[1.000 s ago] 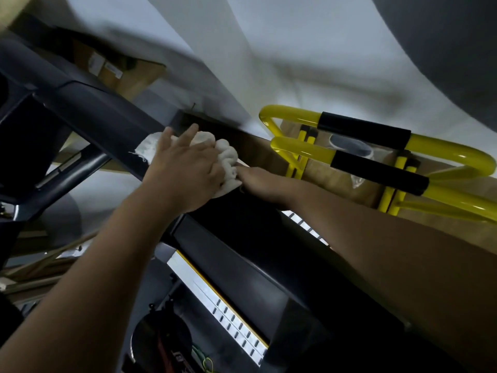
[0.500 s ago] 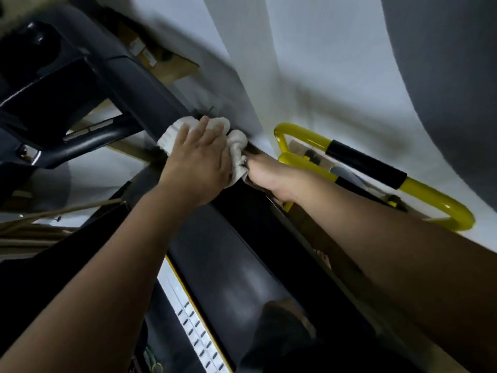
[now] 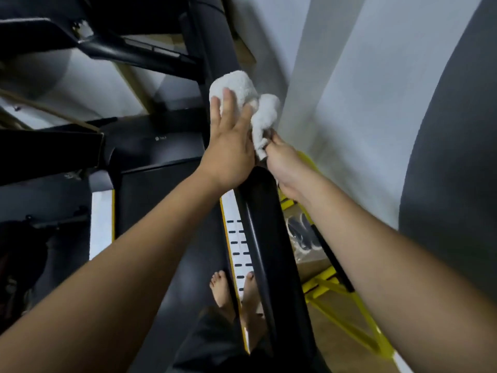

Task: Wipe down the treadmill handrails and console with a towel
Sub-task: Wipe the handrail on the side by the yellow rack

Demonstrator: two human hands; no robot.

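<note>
Pressing the white towel (image 3: pixel 236 86) onto the black handrail (image 3: pixel 266 211), left hand (image 3: pixel 228 149) stays flat-fingered while right hand (image 3: pixel 285 165) pinches its dangling end.

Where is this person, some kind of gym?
Probably a home gym or a storage room for exercise gear rather than a public gym. The person stands barefoot on a treadmill, wiping its black handrail with a white towel; yellow exercise equipment and cardboard lie beside it.

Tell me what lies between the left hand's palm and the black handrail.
In the head view, the white towel lies there, bunched over the handrail; the left hand presses it flat.
</note>
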